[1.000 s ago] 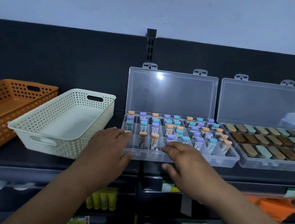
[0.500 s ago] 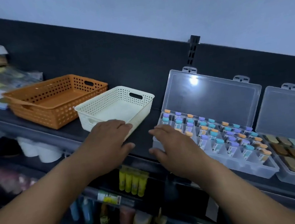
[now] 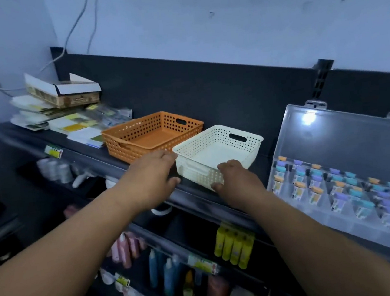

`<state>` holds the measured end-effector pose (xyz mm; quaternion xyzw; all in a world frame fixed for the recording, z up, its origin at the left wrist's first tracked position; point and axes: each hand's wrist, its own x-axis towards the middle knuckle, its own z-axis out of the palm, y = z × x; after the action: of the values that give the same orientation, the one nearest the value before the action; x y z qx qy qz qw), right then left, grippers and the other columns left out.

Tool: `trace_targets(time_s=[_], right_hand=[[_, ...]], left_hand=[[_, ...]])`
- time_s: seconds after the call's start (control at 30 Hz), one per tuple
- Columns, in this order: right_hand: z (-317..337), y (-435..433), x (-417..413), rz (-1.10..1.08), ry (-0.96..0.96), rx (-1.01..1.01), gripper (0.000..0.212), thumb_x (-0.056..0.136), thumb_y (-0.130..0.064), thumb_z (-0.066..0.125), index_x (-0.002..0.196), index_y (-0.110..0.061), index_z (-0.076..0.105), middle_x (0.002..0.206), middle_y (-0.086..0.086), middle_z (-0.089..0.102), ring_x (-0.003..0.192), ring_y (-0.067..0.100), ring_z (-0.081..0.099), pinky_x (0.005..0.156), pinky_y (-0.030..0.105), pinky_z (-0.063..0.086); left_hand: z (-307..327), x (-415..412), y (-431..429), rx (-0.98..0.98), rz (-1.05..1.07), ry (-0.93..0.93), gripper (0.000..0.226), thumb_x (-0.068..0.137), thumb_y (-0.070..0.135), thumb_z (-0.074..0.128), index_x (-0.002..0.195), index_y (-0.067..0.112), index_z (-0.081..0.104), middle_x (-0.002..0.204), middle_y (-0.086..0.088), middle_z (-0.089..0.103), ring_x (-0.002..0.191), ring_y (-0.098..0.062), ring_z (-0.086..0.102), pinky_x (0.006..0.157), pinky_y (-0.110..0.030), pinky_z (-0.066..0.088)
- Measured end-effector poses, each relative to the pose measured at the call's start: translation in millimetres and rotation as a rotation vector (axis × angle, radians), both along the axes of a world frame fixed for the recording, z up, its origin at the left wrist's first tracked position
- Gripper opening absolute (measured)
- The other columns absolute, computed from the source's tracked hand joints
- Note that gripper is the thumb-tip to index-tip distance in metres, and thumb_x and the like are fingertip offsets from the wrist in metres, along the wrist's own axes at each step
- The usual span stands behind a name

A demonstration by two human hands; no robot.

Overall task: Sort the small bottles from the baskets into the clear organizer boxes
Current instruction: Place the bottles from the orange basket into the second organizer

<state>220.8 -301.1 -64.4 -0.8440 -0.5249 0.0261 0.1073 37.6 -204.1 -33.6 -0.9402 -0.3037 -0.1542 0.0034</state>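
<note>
White basket (image 3: 236, 153) long axis toward wall; both hands (image 3: 151, 179) at near end.

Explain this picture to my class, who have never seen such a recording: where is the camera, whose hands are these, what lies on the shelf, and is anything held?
The camera sits on a person's head, looking forward and down, so the two bare arms are the wearer's own. No machine is involved. On the dark shelf stand an orange basket and a white basket, both apparently empty, then an open clear organizer filled with small bottles. Papers lie at the far left. The left hand and right hand are at the white basket's near corners. Neither holds a bottle.
</note>
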Motion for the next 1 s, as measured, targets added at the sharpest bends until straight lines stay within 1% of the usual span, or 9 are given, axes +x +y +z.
trace_targets(time_s=[0.07, 0.17, 0.3, 0.5, 0.63, 0.73, 0.8, 0.87, 1.0], right_hand=[[-4.0, 12.7, 0.7, -0.062, -0.005, -0.017, 0.047, 0.093, -0.044, 0.054, 0.13, -0.016, 0.045, 0.131, 0.007, 0.043, 0.111, 0.032, 0.055, 0.088, 0.038, 0.046], [-8.1, 33.8, 1.5, -0.153, -0.096, 0.019, 0.026, 0.096, -0.039, 0.052, 0.095, -0.013, 0.049, 0.106, 0.008, 0.053, 0.094, 0.031, 0.059, 0.073, 0.034, 0.046], [-0.3, 45.5, -8.2, -0.245, -0.082, 0.198, 0.027, 0.096, -0.031, 0.052, 0.077, -0.015, 0.042, 0.089, 0.006, 0.048, 0.081, 0.032, 0.057, 0.067, 0.035, 0.046], [31.9, 63.0, -52.2, -0.371, -0.215, 0.388, 0.022, 0.096, -0.029, 0.053, 0.079, -0.016, 0.046, 0.087, 0.0, 0.042, 0.073, 0.033, 0.055, 0.06, 0.032, 0.035], [67.4, 85.6, -77.6, -0.372, -0.315, 0.483, 0.02, 0.097, -0.029, 0.052, 0.083, -0.014, 0.051, 0.088, -0.002, 0.04, 0.07, 0.027, 0.046, 0.059, 0.032, 0.028], [83.1, 117.9, -94.3, -0.295, -0.327, 0.536, 0.022, 0.096, -0.03, 0.053, 0.08, -0.019, 0.044, 0.087, -0.004, 0.039, 0.069, 0.02, 0.039, 0.06, 0.031, 0.026], [82.1, 142.1, -102.7, -0.237, -0.292, 0.517, 0.023, 0.096, -0.032, 0.053, 0.079, -0.02, 0.042, 0.086, -0.005, 0.041, 0.069, 0.019, 0.043, 0.06, 0.031, 0.03], [74.0, 164.4, -109.6, -0.193, -0.245, 0.47, 0.022, 0.097, -0.033, 0.051, 0.081, -0.021, 0.042, 0.089, -0.005, 0.043, 0.071, 0.019, 0.048, 0.061, 0.031, 0.036], [50.2, 197.3, -116.9, -0.174, -0.202, 0.335, 0.019, 0.098, -0.034, 0.049, 0.086, -0.02, 0.046, 0.092, -0.005, 0.043, 0.075, 0.022, 0.051, 0.063, 0.03, 0.037]], left_hand=[[-1.7, -4.6, 20.8, 0.001, -0.006, -0.008, 0.059, 0.091, 0.041, 0.055, 0.143, 0.02, 0.036, 0.139, -0.002, 0.045, 0.127, -0.023, 0.042, 0.103, -0.033, 0.037], [2.5, -15.5, 66.7, 0.005, -0.023, -0.019, 0.058, 0.089, 0.041, 0.057, 0.14, 0.019, 0.039, 0.135, -0.002, 0.047, 0.123, -0.023, 0.044, 0.102, -0.036, 0.04], [5.6, -33.3, 133.3, 0.006, -0.064, -0.001, 0.054, 0.087, 0.039, 0.059, 0.134, 0.016, 0.045, 0.134, -0.002, 0.048, 0.122, -0.022, 0.043, 0.102, -0.038, 0.04], [12.2, -45.4, 212.1, -0.076, -0.122, -0.043, 0.053, 0.079, 0.035, 0.066, 0.127, 0.023, 0.048, 0.125, -0.001, 0.052, 0.112, -0.023, 0.051, 0.087, -0.035, 0.045], [6.5, -46.8, 251.8, -0.187, -0.143, -0.053, 0.083, 0.064, 0.059, 0.07, 0.134, 0.031, 0.037, 0.129, 0.004, 0.05, 0.112, -0.019, 0.05, 0.086, -0.039, 0.047], [0.3, -51.1, 269.4, -0.26, -0.109, -0.138, 0.104, 0.064, 0.053, 0.077, 0.147, 0.026, 0.02, 0.145, -0.003, 0.038, 0.129, -0.022, 0.04, 0.097, -0.039, 0.042], [-4.8, -56.6, 277.7, -0.349, -0.063, -0.171, 0.121, 0.066, 0.048, 0.081, 0.153, 0.023, -0.001, 0.158, -0.005, 0.016, 0.143, -0.022, 0.022, 0.108, -0.039, 0.032], [-9.0, -63.0, 288.4, -0.431, -0.041, -0.184, 0.132, 0.066, 0.048, 0.082, 0.15, 0.026, -0.017, 0.161, -0.004, 0.0, 0.147, -0.021, 0.011, 0.11, -0.041, 0.029], [-11.5, -72.7, 307.5, -0.481, -0.029, -0.204, 0.137, 0.062, 0.05, 0.083, 0.146, 0.032, -0.024, 0.161, -0.005, 0.0, 0.146, -0.022, 0.016, 0.108, -0.043, 0.034]])
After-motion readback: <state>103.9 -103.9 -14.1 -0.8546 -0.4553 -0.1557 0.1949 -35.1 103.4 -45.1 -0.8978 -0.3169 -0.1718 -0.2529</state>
